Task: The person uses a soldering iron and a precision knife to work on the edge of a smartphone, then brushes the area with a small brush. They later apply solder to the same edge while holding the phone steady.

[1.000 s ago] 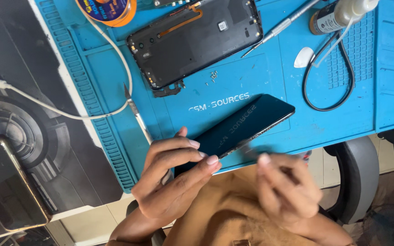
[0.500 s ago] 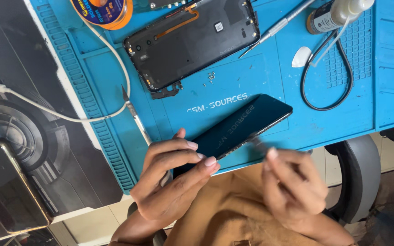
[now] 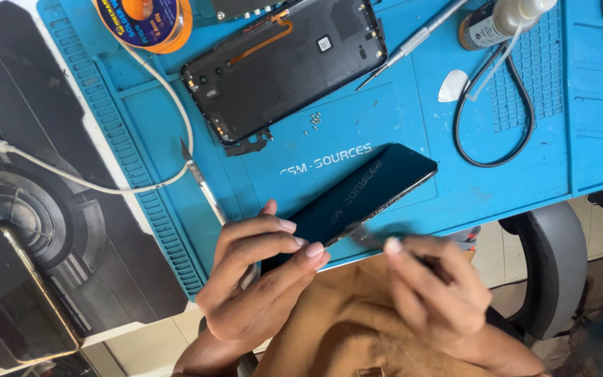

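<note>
I note the left hand pinching the near end of the dark phone screen, its long axis running up-right over the blue mat, while the nearer right hand, blurred, holds a thin tool against its edge.
</note>
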